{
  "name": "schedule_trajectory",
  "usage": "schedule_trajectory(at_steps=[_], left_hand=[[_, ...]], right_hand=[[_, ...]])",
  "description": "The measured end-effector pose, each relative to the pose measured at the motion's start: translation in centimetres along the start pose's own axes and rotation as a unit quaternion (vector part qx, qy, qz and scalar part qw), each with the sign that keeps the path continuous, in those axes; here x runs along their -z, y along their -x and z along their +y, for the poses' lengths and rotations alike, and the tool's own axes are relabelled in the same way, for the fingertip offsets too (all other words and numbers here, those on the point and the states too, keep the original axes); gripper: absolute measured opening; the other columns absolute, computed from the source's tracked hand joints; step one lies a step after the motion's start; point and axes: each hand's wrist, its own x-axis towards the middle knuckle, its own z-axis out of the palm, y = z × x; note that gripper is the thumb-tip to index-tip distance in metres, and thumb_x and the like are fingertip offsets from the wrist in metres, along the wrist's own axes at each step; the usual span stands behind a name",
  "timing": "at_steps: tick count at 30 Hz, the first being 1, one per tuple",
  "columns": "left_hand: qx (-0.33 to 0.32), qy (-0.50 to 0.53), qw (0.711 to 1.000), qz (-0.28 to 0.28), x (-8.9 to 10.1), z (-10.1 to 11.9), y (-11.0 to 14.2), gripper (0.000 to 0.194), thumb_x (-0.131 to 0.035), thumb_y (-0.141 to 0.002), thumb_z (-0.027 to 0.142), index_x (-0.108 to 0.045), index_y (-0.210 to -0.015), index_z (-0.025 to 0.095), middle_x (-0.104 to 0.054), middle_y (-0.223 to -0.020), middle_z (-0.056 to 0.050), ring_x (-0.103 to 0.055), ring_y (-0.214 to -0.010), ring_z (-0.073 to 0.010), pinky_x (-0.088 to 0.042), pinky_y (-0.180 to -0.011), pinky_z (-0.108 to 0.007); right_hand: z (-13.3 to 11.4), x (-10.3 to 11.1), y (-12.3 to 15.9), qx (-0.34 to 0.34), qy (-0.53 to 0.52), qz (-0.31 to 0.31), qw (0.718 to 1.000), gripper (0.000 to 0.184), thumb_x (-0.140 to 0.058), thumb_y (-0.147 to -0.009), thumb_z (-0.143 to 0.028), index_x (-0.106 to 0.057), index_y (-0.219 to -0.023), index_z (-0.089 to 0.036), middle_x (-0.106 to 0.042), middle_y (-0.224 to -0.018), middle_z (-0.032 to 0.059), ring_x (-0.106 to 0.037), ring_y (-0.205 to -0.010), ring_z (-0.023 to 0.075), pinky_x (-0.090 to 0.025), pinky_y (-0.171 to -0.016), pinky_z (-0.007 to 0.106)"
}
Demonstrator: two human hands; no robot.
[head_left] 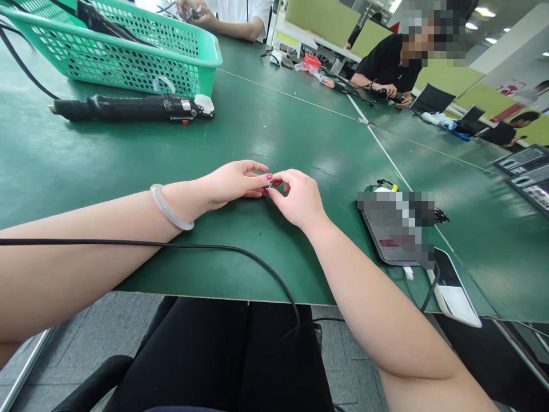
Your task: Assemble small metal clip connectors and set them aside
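Note:
My left hand [234, 183] and my right hand [298, 197] meet fingertip to fingertip over the green table [278, 126]. Between them both hands pinch a tiny dark and metallic part [269, 183]; it is too small to name. A pale bangle [169, 209] sits on my left wrist. Both forearms rest on or just above the table near its front edge.
A black electric screwdriver [128, 107] lies at the back left, in front of a green mesh basket [128, 48]. A black cable [193, 247] crosses my left arm. A phone [392, 229] and a white device [454, 292] lie at my right. Other people work at the far side.

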Motion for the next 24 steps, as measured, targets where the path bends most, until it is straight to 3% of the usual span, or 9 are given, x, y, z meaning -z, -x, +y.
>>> schedule_trajectory(at_steps=[3,6,14,17,20,22,24], left_hand=[[0.017,0.052,0.998,-0.034,-0.1,0.0,0.0,0.023,-0.066,-0.080,0.026,-0.066,-0.098,0.013,-0.068,-0.105,-0.008,-0.064,-0.092,-0.0122,-0.048,-0.093,-0.029],[0.042,0.063,0.997,-0.027,0.0,-0.2,-0.1,0.010,-0.067,-0.076,0.014,-0.069,-0.085,0.013,-0.070,-0.091,-0.006,-0.065,-0.087,-0.0123,-0.049,-0.093,-0.029],[0.107,0.037,0.994,0.004,1.4,0.9,0.2,0.014,-0.066,-0.069,0.006,-0.069,-0.079,0.015,-0.073,-0.081,-0.006,-0.069,-0.083,-0.0143,-0.052,-0.088,-0.026],[0.116,-0.063,0.991,0.036,3.7,1.7,0.8,0.016,-0.069,-0.068,0.011,-0.067,-0.081,0.018,-0.074,-0.085,-0.006,-0.070,-0.085,-0.0184,-0.051,-0.086,-0.028],[0.109,-0.196,0.969,0.103,7.4,2.3,2.3,0.012,-0.067,-0.070,0.017,-0.064,-0.081,0.021,-0.073,-0.086,-0.004,-0.070,-0.083,-0.0203,-0.050,-0.083,-0.031],[0.104,-0.282,0.940,0.163,10.1,2.5,3.6,0.007,-0.063,-0.074,0.021,-0.061,-0.080,0.021,-0.072,-0.086,-0.001,-0.068,-0.079,-0.0194,-0.048,-0.081,-0.032],[0.121,-0.392,0.887,0.214,12.5,2.6,4.9,0.004,-0.059,-0.076,0.023,-0.056,-0.079,0.022,-0.070,-0.076,0.003,-0.065,-0.075,-0.0193,-0.044,-0.078,-0.032]], right_hand=[[-0.8,-0.2,0.0,0.016,-0.010,-0.006,1.000,0.015,-0.058,-0.081,-0.024,-0.069,-0.090,-0.020,-0.067,-0.087,0.0025,-0.056,-0.078,0.0158,-0.044,-0.070,0.029],[-1.2,-0.5,0.0,0.018,-0.021,-0.006,1.000,0.015,-0.059,-0.081,-0.024,-0.069,-0.091,-0.020,-0.066,-0.086,0.0020,-0.055,-0.077,0.0143,-0.043,-0.068,0.028],[-0.5,-0.5,-0.1,0.006,-0.054,-0.001,0.998,0.023,-0.063,-0.080,-0.034,-0.068,-0.099,-0.021,-0.063,-0.085,0.0004,-0.053,-0.073,0.0124,-0.041,-0.066,0.026],[0.6,-0.3,-0.2,-0.022,-0.075,-0.002,0.997,0.028,-0.064,-0.079,-0.040,-0.068,-0.099,-0.021,-0.062,-0.084,0.0002,-0.051,-0.071,0.0120,-0.041,-0.066,0.027],[1.3,-0.1,-0.2,-0.048,-0.093,-0.011,0.994,0.029,-0.062,-0.080,-0.043,-0.067,-0.099,-0.022,-0.062,-0.084,0.0006,-0.051,-0.069,0.0120,-0.041,-0.066,0.027],[1.5,0.0,-0.2,-0.054,-0.102,-0.012,0.993,0.029,-0.060,-0.081,-0.044,-0.067,-0.100,-0.022,-0.063,-0.086,0.0008,-0.050,-0.069,0.0116,-0.041,-0.067,0.027],[1.4,0.1,-0.2,-0.052,-0.110,-0.015,0.992,0.029,-0.059,-0.082,-0.043,-0.067,-0.100,-0.021,-0.063,-0.087,0.0007,-0.050,-0.069,0.0110,-0.041,-0.067,0.027]])
